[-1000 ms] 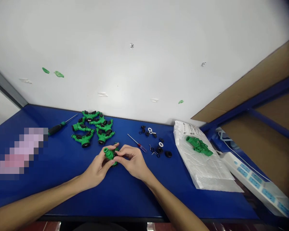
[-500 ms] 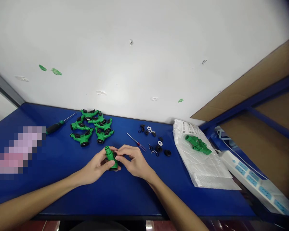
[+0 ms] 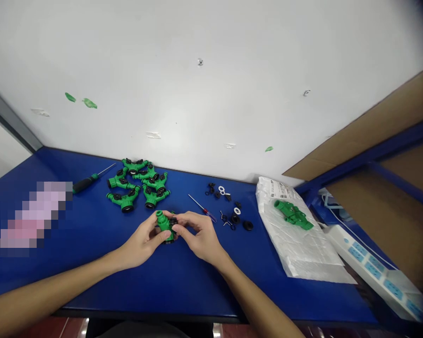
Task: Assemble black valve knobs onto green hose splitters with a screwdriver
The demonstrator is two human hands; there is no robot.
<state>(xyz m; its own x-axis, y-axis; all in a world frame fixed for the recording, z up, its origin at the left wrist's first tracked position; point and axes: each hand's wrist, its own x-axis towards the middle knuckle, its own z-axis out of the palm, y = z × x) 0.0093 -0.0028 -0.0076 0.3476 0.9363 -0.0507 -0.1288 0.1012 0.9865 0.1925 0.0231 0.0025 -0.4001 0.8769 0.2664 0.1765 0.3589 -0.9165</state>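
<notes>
Tipped a little further over than half a second ago, a green hose connector [image 3: 163, 223] is held over the blue counter [image 3: 193, 293]. Its body is clasped by the closed grip of the left hand [image 3: 143, 241]; a small black fitting [image 3: 174, 220] at its side is pinched in the right hand [image 3: 200, 234], thumb against finger. Six green hose splitters [image 3: 125, 202] are grouped behind.

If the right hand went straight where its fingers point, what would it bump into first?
Probably the green connector held in the left hand. The right hand seems to be touching the black part on it, though depth is hard to judge.
</notes>
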